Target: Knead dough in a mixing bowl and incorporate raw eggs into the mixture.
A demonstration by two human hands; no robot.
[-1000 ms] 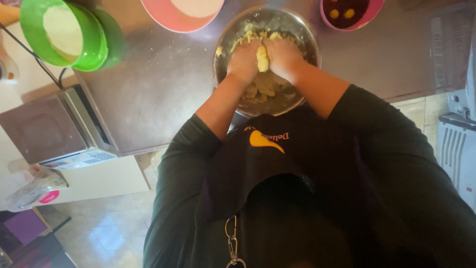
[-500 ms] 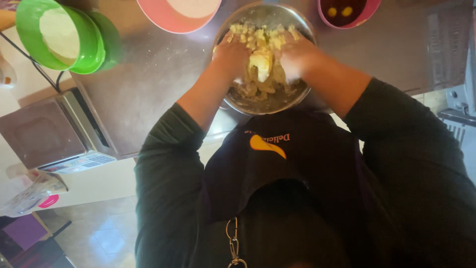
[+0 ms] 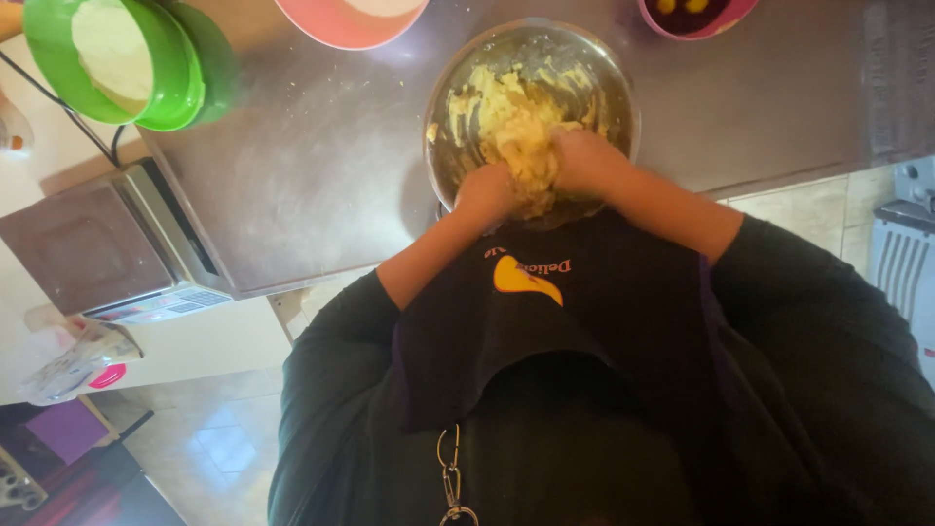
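A round metal mixing bowl [image 3: 594, 73] stands on the steel counter and holds a lumpy yellow dough [image 3: 511, 122]. Both hands are inside the bowl at its near side. My left hand [image 3: 484, 190] presses into the dough from the left, fingers curled around a lump. My right hand [image 3: 589, 161] grips the dough from the right, close against the left hand. Dough scraps stick to the bowl's inner wall. My dark sleeves and a dark apron fill the lower part of the view.
A green bowl [image 3: 190, 93] with white flour sits at the far left, a pink bowl [image 3: 351, 24] at the top middle, and a small pink bowl [image 3: 696, 15] with yellow pieces at the top right. A kitchen scale [image 3: 97, 248] stands at the counter's left end.
Both hands pushed toward the far side of the bowl, then drew back to the near side, pressing the dough together. The camera view has shifted a little.
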